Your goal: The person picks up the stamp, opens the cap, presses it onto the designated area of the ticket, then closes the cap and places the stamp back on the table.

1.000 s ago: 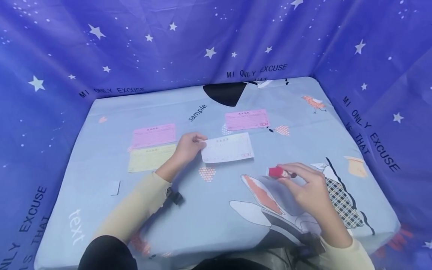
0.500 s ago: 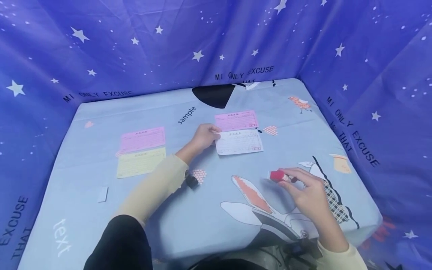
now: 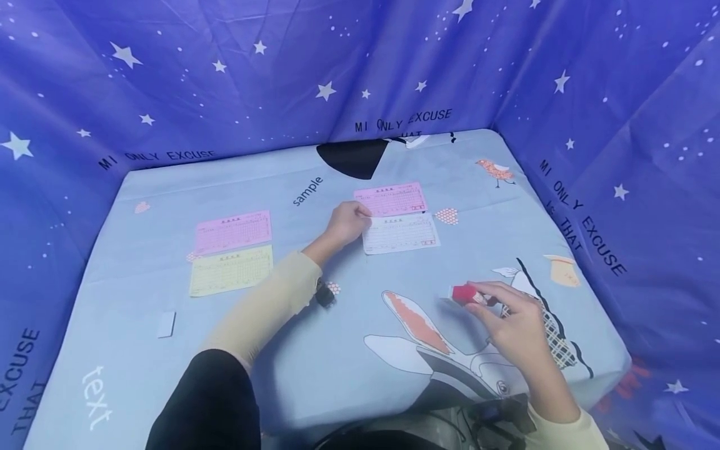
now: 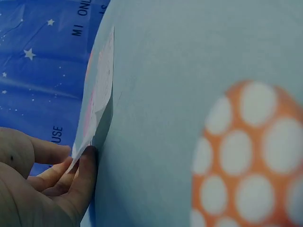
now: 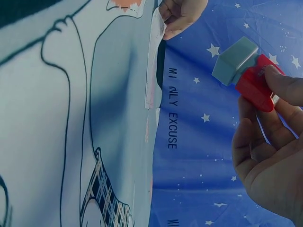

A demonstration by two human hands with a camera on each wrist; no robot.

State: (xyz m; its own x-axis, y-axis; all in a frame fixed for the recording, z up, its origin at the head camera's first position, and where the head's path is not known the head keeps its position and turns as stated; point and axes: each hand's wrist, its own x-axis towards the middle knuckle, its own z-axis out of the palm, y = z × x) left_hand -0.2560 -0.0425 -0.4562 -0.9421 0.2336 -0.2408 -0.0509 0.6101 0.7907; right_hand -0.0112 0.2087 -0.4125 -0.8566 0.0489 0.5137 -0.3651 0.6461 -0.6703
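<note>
My left hand (image 3: 347,223) pinches the left edge of a white printed form slip (image 3: 400,234), thumb on one side and fingers on the other. In the left wrist view the slip's near end is lifted and bent off the cloth. Its top edge meets or slightly overlaps the lower edge of a pink form slip (image 3: 390,199). Above the table, my right hand (image 3: 514,315) holds what looks like a small red hand stamp (image 5: 258,82) between thumb and fingers. A grey, see-through block end (image 5: 235,61) points away from the palm.
Another pink slip (image 3: 233,231) and a yellow slip (image 3: 232,270) lie edge to edge at left. A small white rectangular piece (image 3: 165,324) lies nearer the front left. Starry blue curtains (image 3: 270,75) enclose the cloth-covered table (image 3: 315,350).
My left hand has carried the white slip right and away from me, until it lies just below the right-hand pink slip. My right hand keeps its hold and has barely moved.
</note>
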